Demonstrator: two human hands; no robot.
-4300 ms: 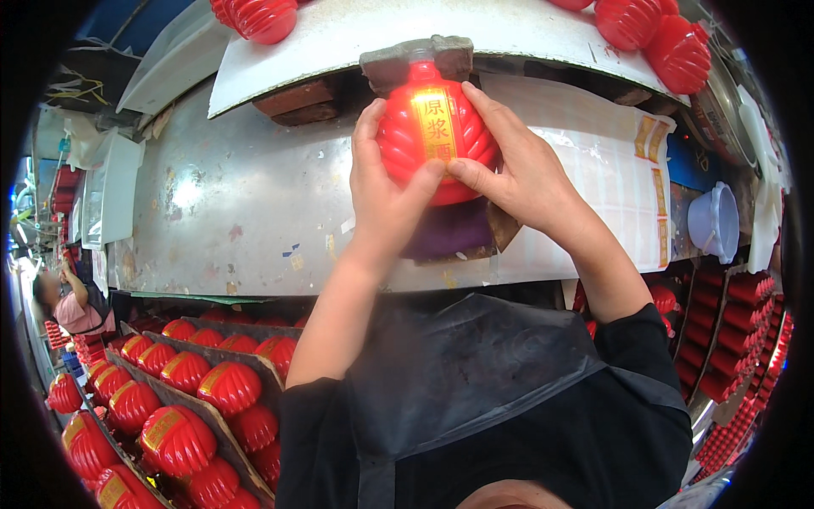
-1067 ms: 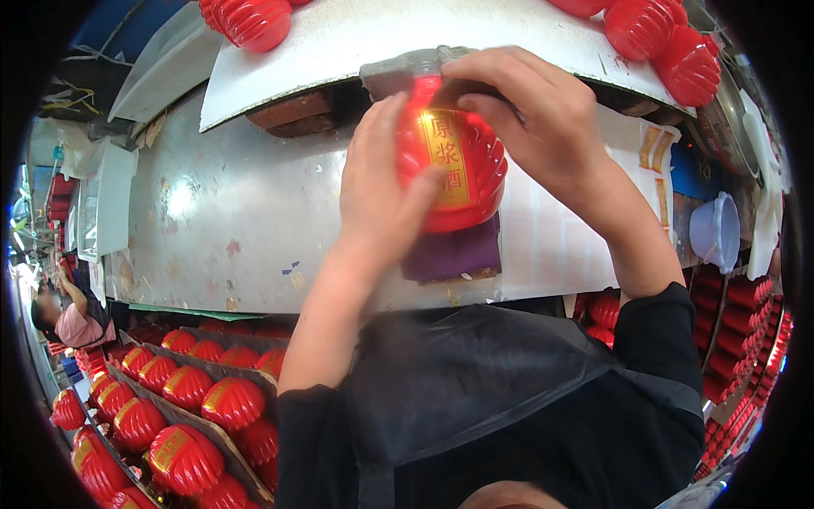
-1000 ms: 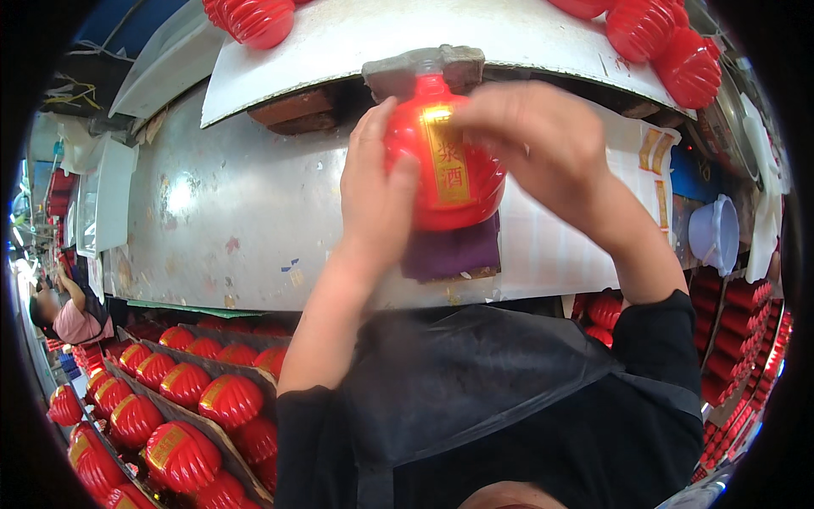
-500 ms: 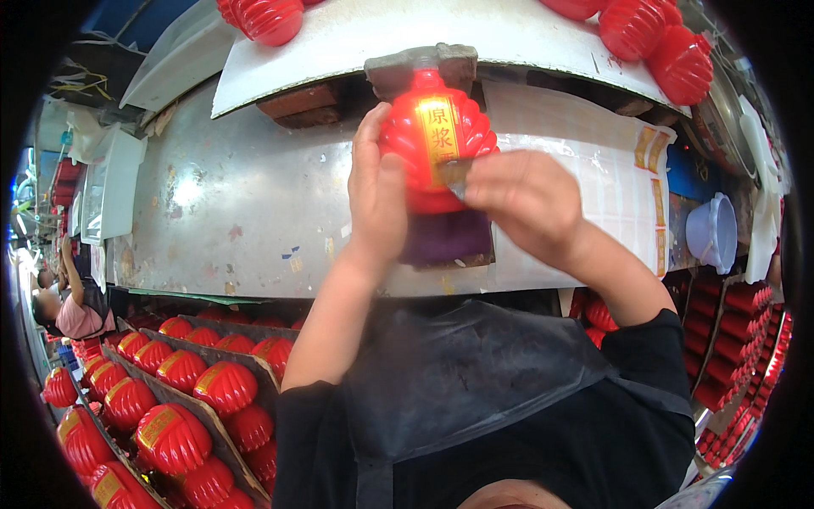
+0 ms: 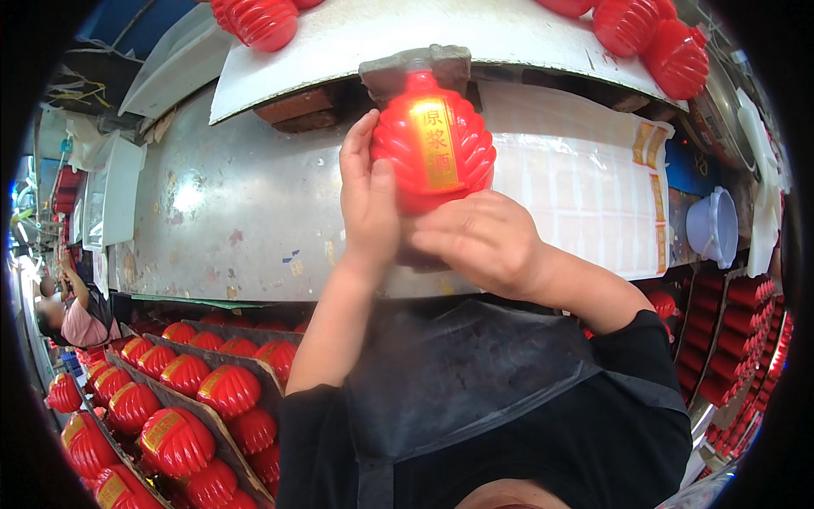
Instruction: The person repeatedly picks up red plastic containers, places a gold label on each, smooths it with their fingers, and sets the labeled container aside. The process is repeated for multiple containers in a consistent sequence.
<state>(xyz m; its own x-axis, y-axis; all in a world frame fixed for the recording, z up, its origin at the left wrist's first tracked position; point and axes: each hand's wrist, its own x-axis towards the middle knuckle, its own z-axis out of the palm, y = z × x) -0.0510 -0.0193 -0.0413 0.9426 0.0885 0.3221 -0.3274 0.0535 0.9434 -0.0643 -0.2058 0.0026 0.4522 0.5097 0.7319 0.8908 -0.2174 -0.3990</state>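
A glossy red ribbed bottle [image 5: 398,170] lies with its neck resting in a notched grey block [image 5: 377,75]. A gold label [image 5: 437,157] runs lengthwise down the side that faces up. Along the bottle's left side my left hand [image 5: 368,199] is closed, fingers against the ribs and thumb apart. My right hand [image 5: 487,242] curls around the lower right end, its fingers pointing left beneath the base. Motion blurs those fingers somewhat, and whether a small tool is tucked inside them is hidden. The hands cover most of the dark support under the base.
A translucent sheet of labels [image 5: 577,187] covers the metal table [image 5: 246,195] to the right. Racks of red bottles [image 5: 229,390] stand below left. Beyond the block lies a white board [image 5: 492,30] bearing more bottles. A lilac bucket [image 5: 712,225] sits at right; a person [image 5: 80,322] works far left.
My right hand has moved down from the label to the bottle's base, uncovering the label's lower part. The small dark flat tool at its fingertips no longer shows. My left hand stays at the bottle's side.
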